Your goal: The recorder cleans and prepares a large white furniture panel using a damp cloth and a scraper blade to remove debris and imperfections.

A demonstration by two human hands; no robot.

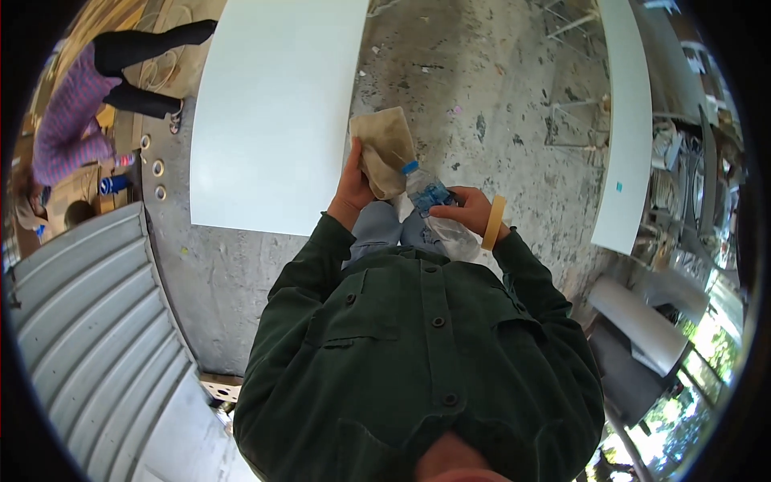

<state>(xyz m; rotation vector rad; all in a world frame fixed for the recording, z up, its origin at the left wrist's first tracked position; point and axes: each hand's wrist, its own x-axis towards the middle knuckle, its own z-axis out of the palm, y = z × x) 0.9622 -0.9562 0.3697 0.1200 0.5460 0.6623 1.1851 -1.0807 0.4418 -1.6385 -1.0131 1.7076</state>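
A clear plastic bottle point(438, 217) with a blue label and blue cap is held at chest height above a stained concrete floor point(482, 88), its cap end pressed against a tan, soiled cloth point(385, 149). The right hand point(470, 210) is closed around the bottle's body, a roll of tan tape point(493, 222) worn like a bracelet on that wrist; the left hand point(352, 186) is clenched on the cloth's lower edge. With the bottle tipped toward the cloth, liquid could run past the fabric onto the jeans or floor, and the thin, crumpled-looking plastic could buckle under the squeeze. The tape roll might slide down and knock the bottle. Whether the cap is on tight, and how much liquid remains, cannot be made out. The bottle's base is hidden behind the right hand. Beyond, a large white panel point(273, 112) lies on the floor; at its far left corner another person point(80, 120) crouches, partly cut off by the lens rim.
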